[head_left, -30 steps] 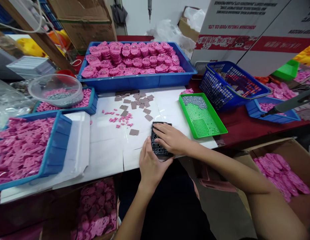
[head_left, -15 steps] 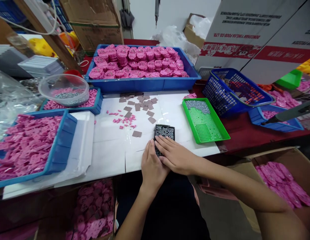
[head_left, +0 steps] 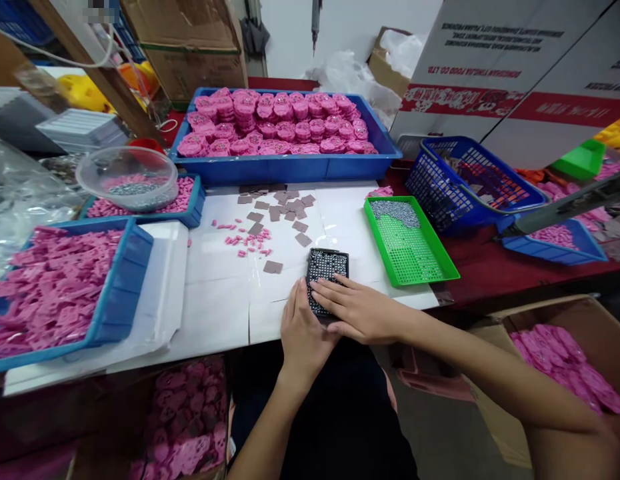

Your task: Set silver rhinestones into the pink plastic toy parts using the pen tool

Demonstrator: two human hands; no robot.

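The white table [head_left: 215, 300] is the biggest thing here. At its far side sits a long blue tray [head_left: 290, 168] full of stacked pink shapes. On the left is a blue bin [head_left: 123, 280] heaped with more pink pieces. On the right lies a green tray [head_left: 421, 259] with rows of tiny holes and a gray pile at its far end.

Near the table's near edge, in the middle, is a small black tray [head_left: 329, 265] dotted with shiny bits. The right hand [head_left: 363, 310] lies flat on its near half, fingers stretched out and pressing down, not wrapped around anything. The left hand [head_left: 303, 330] rests against the tray's left side, fingers straight too, steadying it.

I think this goes best with a gentle, even push, the palm level so no shiny bits pop out, and the left hand stopping the tray from sliding.

Just beyond lie flat brown squares [head_left: 283, 203] and tiny pink bits [head_left: 247, 243].
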